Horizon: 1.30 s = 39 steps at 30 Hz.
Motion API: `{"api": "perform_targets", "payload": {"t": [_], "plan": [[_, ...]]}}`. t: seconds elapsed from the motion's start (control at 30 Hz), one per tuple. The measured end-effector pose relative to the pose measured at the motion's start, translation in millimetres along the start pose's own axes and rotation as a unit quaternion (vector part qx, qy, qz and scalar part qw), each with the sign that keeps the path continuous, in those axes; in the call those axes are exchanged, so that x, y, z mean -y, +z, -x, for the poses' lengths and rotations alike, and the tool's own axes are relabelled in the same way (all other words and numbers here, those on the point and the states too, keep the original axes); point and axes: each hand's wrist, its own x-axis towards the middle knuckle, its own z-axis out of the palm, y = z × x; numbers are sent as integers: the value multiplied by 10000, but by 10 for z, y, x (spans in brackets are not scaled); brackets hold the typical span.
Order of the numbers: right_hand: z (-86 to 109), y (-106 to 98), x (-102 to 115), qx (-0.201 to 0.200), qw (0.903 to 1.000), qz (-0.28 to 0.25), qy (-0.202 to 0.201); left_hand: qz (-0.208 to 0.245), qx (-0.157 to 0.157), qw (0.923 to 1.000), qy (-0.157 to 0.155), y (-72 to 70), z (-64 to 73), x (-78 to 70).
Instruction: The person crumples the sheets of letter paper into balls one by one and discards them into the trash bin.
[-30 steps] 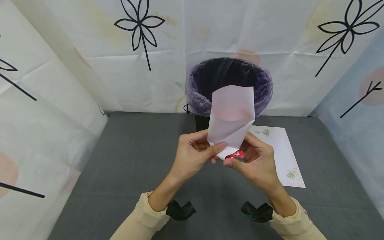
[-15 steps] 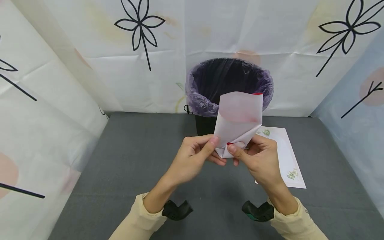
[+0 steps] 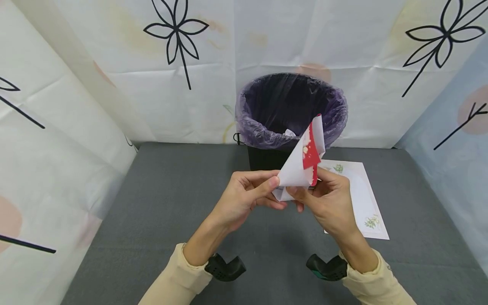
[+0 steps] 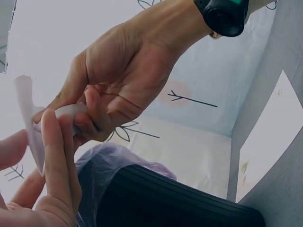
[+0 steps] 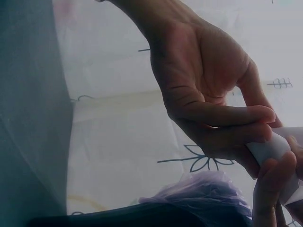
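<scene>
In the head view, a folded piece of paper (image 3: 295,167), white outside with a red flower-printed side showing at its right, is held up in front of the bin. It narrows to a tilted point at the top. My left hand (image 3: 242,201) pinches its lower left corner between thumb and fingers. On the lower right, my right hand (image 3: 333,203) pinches a folded-over part, thumb across the front. The left wrist view shows the paper (image 4: 31,113) edge-on between both hands' fingers. In the right wrist view its white fold (image 5: 269,147) lies at the fingertips.
A black bin (image 3: 267,159) with a purple liner (image 3: 253,131) stands at the back; a white scrap (image 3: 289,133) shows inside it. A white sheet with green leaf prints (image 3: 367,203) lies right on the grey table (image 3: 160,203). Patterned white cloth (image 3: 133,84) hangs behind.
The paper's lower edge was folded up by the right hand. Then its broad upper part closed into a narrow cone, bringing the red printed side into view. Both hands stayed nearly in place.
</scene>
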Motion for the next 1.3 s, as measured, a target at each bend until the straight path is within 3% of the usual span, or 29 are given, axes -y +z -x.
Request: {"api": "perform_targets", "payload": {"t": [0.47, 0.83, 1.0, 1.3], "plan": [[1, 34, 22, 705, 9943, 678, -416, 497, -522, 9974, -92, -14, -10, 34], [-17, 71, -10, 441, 9892, 205, -1386, 813, -809, 9934, -70, 27, -18, 40], [-14, 87, 15, 200, 9905, 311, -1321, 950, -1142, 9887, -183, 60, -29, 65], [-51, 68, -15, 146, 9894, -422, -1385, 665, -1367, 9879, -298, 111, -40, 69]]}}
